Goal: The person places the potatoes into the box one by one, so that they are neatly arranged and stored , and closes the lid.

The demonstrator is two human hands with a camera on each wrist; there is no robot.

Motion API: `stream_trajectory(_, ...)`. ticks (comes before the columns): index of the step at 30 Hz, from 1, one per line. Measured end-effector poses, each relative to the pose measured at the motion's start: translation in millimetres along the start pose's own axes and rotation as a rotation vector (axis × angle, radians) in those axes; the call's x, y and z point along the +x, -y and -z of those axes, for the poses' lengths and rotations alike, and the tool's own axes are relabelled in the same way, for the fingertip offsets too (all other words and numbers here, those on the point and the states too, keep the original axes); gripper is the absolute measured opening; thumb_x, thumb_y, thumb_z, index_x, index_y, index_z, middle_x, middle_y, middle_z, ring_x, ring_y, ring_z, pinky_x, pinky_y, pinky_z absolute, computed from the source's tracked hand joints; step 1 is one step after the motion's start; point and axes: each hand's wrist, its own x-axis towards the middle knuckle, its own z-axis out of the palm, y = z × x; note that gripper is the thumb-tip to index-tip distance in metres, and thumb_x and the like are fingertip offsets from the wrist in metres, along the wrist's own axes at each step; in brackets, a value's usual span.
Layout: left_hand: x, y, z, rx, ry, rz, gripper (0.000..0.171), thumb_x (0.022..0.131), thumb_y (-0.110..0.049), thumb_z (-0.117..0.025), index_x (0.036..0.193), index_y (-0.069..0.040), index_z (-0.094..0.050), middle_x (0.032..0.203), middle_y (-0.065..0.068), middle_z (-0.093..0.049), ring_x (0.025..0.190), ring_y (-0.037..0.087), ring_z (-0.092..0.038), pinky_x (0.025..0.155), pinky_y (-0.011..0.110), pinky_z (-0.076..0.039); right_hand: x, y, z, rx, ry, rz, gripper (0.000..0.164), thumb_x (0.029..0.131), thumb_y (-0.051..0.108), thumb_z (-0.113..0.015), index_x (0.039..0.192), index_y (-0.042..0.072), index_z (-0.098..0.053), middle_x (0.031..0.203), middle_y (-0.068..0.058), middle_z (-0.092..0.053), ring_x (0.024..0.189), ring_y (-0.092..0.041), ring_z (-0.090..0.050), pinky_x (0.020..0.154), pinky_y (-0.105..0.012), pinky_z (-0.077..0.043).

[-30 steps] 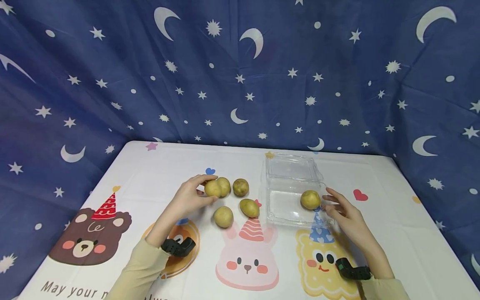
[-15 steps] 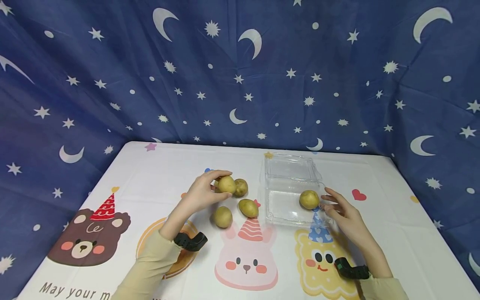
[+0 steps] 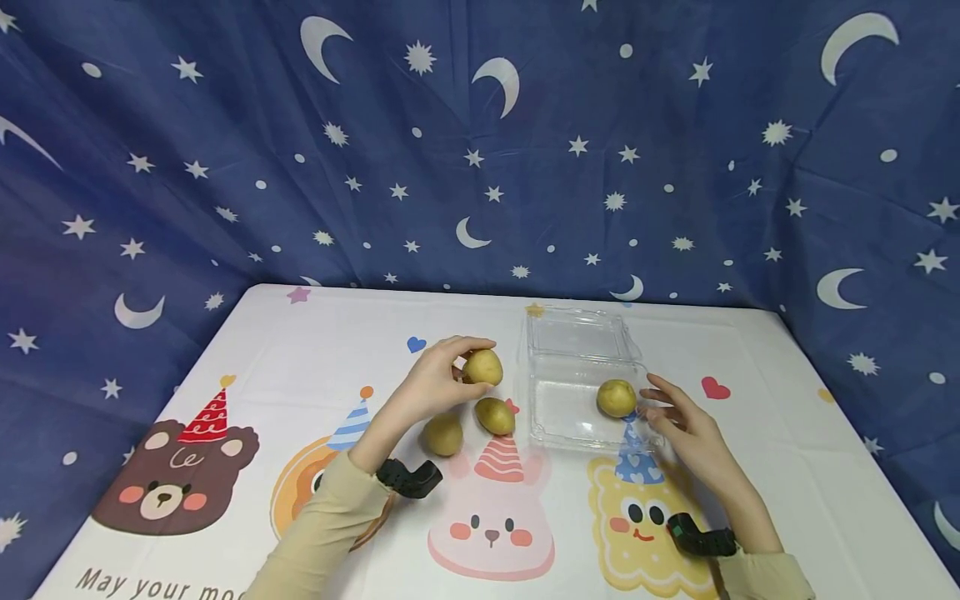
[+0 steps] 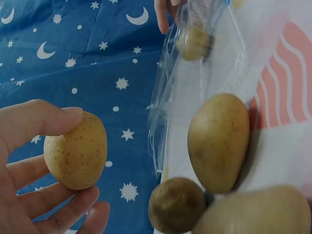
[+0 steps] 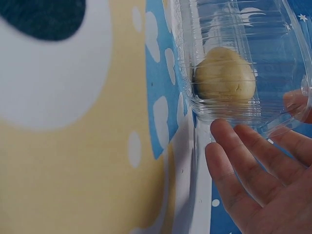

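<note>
My left hand [image 3: 442, 379] pinches a round yellow potato [image 3: 483, 367] between thumb and fingers; in the left wrist view, this potato [image 4: 77, 152] is held off the table. Below it on the cloth lie an oval potato [image 3: 495, 416] and another potato [image 3: 443, 435]. A darker round potato [image 4: 176, 204] shows only in the left wrist view; the head view hides it behind the held one. To the right, a clear hinged plastic box [image 3: 570, 429] lies opened, with one potato [image 3: 617, 398] inside. My right hand [image 3: 690, 429] rests at its right wall, fingers mostly straight [image 5: 258, 175].
The box's lid [image 3: 577, 335] is folded back toward the rear of the table. A white cloth [image 3: 780, 433] with cartoon prints covers the table. Behind it hangs a blue curtain [image 3: 390, 225] with moons and stars.
My left hand has carried the potato rightward, from beside the left potatoes to over the darker one, which it now covers in the head view. The right hand stays by the box.
</note>
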Motion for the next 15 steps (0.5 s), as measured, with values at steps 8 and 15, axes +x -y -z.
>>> stream_trajectory(8,9.3,-11.7,-13.8,-0.019,0.022,-0.032,0.055,0.075,-0.014,-0.079,0.128,-0.016,-0.061,0.126,0.005,-0.062,0.096,0.020,-0.062,0.083,0.031,-0.056,0,0,0,0.005,-0.001,0.007,0.054,0.099,0.020,-0.052,0.149,0.012,-0.033,0.136,-0.018,-0.055,0.095,0.015,-0.049,0.084,-0.008,-0.041)
stream_trajectory(15,17.9,-18.6,-23.5,0.001,0.052,-0.096,0.054,0.076,-0.014,-0.078,0.128,-0.013,-0.061,0.124,0.006,-0.063,0.096,0.024,-0.059,0.079,0.033,-0.054,0,0,0,0.009,0.000,0.006,0.055,0.099,0.020,-0.052,0.150,0.012,-0.033,0.136,-0.018,-0.055,0.095,0.016,-0.049,0.084,-0.008,-0.041)
